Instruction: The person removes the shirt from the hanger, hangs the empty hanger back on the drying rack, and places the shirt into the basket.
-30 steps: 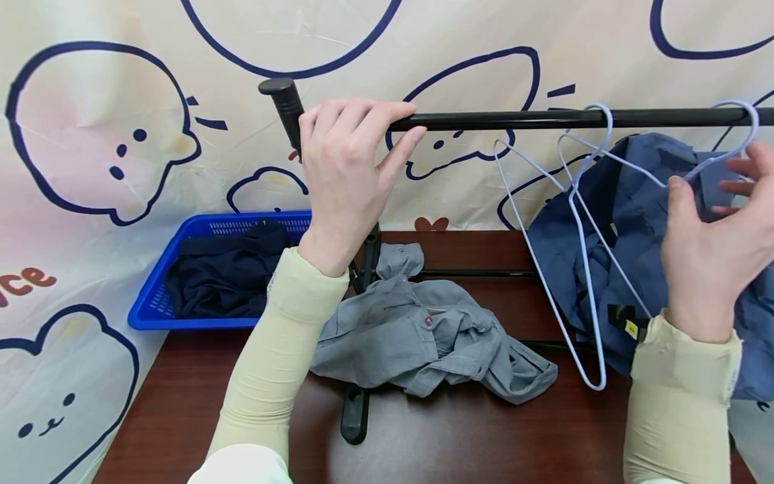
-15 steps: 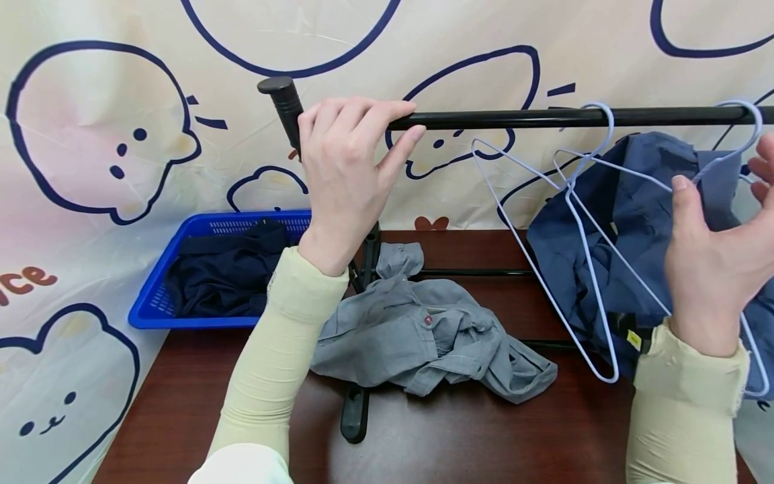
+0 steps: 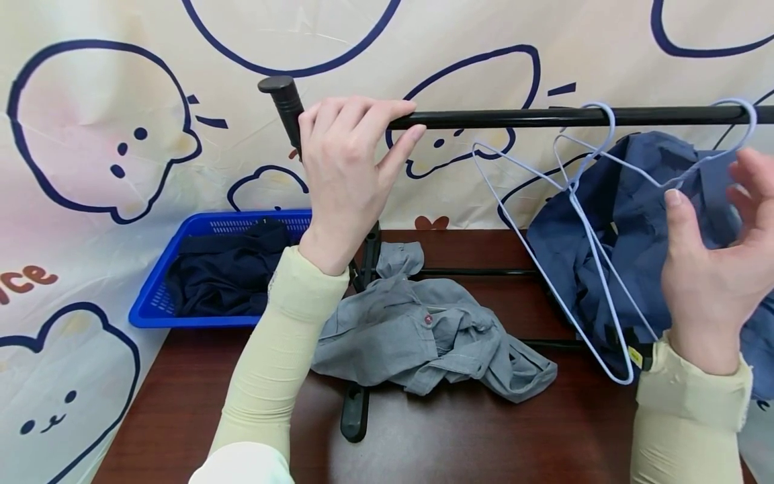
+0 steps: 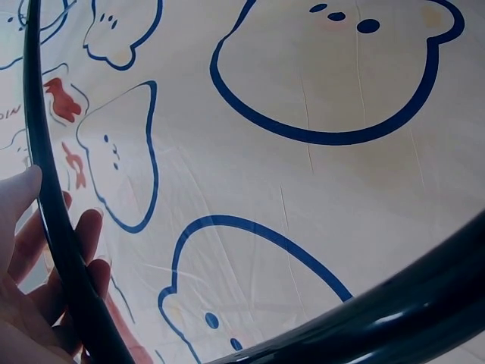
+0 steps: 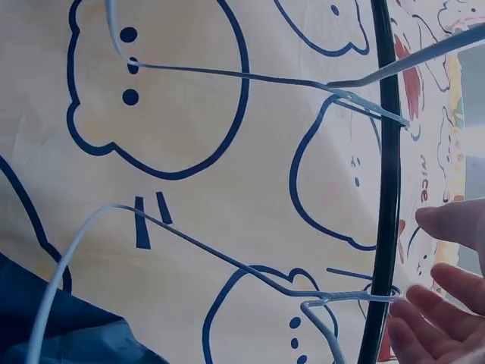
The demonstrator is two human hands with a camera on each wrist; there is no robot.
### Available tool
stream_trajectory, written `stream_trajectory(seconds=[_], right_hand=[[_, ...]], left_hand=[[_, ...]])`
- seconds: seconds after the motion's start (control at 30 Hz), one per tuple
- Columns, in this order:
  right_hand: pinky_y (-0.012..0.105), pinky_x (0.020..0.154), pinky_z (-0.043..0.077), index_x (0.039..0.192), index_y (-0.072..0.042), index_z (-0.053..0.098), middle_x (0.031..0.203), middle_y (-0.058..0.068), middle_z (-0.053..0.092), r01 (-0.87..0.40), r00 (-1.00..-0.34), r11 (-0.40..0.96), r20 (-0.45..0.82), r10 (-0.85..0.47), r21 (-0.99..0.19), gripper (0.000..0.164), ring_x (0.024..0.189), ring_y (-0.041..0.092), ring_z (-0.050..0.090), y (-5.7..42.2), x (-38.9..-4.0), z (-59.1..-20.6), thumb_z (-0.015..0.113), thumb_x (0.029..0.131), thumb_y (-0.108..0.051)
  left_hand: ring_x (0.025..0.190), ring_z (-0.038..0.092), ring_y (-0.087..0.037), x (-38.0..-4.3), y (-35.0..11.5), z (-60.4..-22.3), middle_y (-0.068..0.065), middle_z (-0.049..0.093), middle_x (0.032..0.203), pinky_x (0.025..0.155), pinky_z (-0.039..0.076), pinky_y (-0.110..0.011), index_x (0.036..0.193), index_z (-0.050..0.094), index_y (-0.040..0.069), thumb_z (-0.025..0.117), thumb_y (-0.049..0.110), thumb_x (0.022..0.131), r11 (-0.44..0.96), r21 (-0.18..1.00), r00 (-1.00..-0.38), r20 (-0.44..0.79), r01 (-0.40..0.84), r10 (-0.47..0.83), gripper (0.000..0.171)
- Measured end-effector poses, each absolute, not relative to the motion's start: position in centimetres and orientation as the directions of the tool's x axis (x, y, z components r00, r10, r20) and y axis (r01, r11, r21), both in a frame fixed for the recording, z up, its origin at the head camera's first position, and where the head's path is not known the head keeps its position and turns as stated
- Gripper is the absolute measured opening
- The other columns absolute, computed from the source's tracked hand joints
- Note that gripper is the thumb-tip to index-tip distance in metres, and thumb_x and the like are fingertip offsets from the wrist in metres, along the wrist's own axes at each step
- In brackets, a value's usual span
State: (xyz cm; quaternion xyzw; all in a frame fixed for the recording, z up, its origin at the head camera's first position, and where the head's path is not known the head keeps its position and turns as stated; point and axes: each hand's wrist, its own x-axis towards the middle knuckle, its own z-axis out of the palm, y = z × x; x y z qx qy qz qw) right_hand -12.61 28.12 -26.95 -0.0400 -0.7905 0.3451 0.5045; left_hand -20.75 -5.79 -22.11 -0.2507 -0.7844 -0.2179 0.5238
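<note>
My left hand point(image 3: 351, 154) grips the black rail point(image 3: 496, 119) close to its left end. In the left wrist view, the fingers of my left hand point(image 4: 38, 280) curl round the black tube. Two light-blue wire hangers hang farther right: one with its hook point(image 3: 612, 128) left of my right hand, another with its hook point(image 3: 752, 121) just above it. My right hand point(image 3: 716, 269) has thumb and fingers spread beside the second hanger's neck; in the right wrist view, my right hand point(image 5: 443, 303) lies near a hook and the rail. Whether they touch, I cannot tell.
A crumpled grey garment point(image 3: 387, 336) with a red button lies on the brown table point(image 3: 459, 444), over the rack's base. Dark clothing point(image 3: 224, 269) fills a blue basket point(image 3: 151, 306) at left. Blue clothing point(image 3: 641, 249) sits behind the hangers at right.
My right hand has shifted slightly right and down. Beside it the hangers have swung and turned, the left one's lower corner moving right. My left hand stays on the rail.
</note>
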Motion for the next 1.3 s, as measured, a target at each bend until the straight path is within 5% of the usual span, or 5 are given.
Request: stream_trajectory(seconds=[0.37, 0.77, 0.93, 1.17, 1.3], right_hand=[[0.026, 0.109, 0.035, 0.145, -0.014, 0.056, 0.143, -0.002, 0.057, -0.345, -0.564, 0.767, 0.772, 0.291, -0.541, 0.051, 0.128, 0.010, 0.053, 28.0, -12.5, -28.8, 0.072, 0.096, -0.012], [0.019, 0.103, 0.040, 0.147, -0.020, 0.057, 0.143, 0.001, 0.059, -0.362, -0.729, 0.715, 0.660, 0.184, -0.598, 0.056, 0.125, 0.004, 0.055, 28.7, -13.0, -33.0, 0.073, 0.094, -0.009], [0.015, 0.102, 0.038, 0.152, -0.020, 0.050, 0.147, 0.005, 0.054, -0.338, -0.810, 0.719, 0.576, 0.106, -0.607, 0.060, 0.128, 0.022, 0.056, 28.7, -13.4, -35.3, 0.070, 0.097, -0.008], [0.061, 0.091, 0.045, 0.156, -0.008, 0.040, 0.148, 0.024, 0.047, -0.304, -0.921, 0.740, 0.383, -0.068, -0.601, 0.061, 0.117, 0.050, 0.055, 29.1, -13.5, -38.5, 0.066, 0.101, -0.019], [0.065, 0.099, 0.038, 0.156, -0.004, 0.037, 0.152, 0.027, 0.040, -0.278, -0.956, 0.758, 0.251, -0.155, -0.590, 0.071, 0.131, 0.050, 0.044, 28.9, -13.5, -40.2, 0.069, 0.099, -0.033]], left_hand=[[0.100, 0.056, -0.026, -20.8, -5.8, -22.1, -0.004, 0.073, 0.104, 0.097, 0.034, -0.041, 0.115, 0.079, 0.014, 0.057, 0.046, 0.104, 0.776, 0.077, -0.319, 0.933, 0.626, 0.165, 0.041], [0.101, 0.057, -0.026, -20.9, -5.7, -22.3, -0.004, 0.073, 0.104, 0.099, 0.033, -0.041, 0.114, 0.079, 0.014, 0.058, 0.045, 0.103, 0.775, 0.080, -0.315, 0.936, 0.627, 0.158, 0.039], [0.100, 0.056, -0.026, -21.0, -5.7, -22.4, -0.003, 0.073, 0.104, 0.099, 0.033, -0.040, 0.115, 0.079, 0.014, 0.059, 0.045, 0.103, 0.767, 0.077, -0.296, 0.943, 0.637, 0.151, 0.038], [0.099, 0.057, -0.026, -21.1, -5.5, -22.6, -0.004, 0.074, 0.103, 0.098, 0.034, -0.040, 0.114, 0.079, 0.013, 0.063, 0.042, 0.102, 0.756, 0.069, -0.264, 0.954, 0.651, 0.141, 0.035], [0.101, 0.057, -0.026, -21.1, -5.4, -22.7, -0.004, 0.073, 0.103, 0.099, 0.034, -0.040, 0.115, 0.079, 0.014, 0.063, 0.041, 0.101, 0.751, 0.065, -0.247, 0.960, 0.657, 0.133, 0.034]])
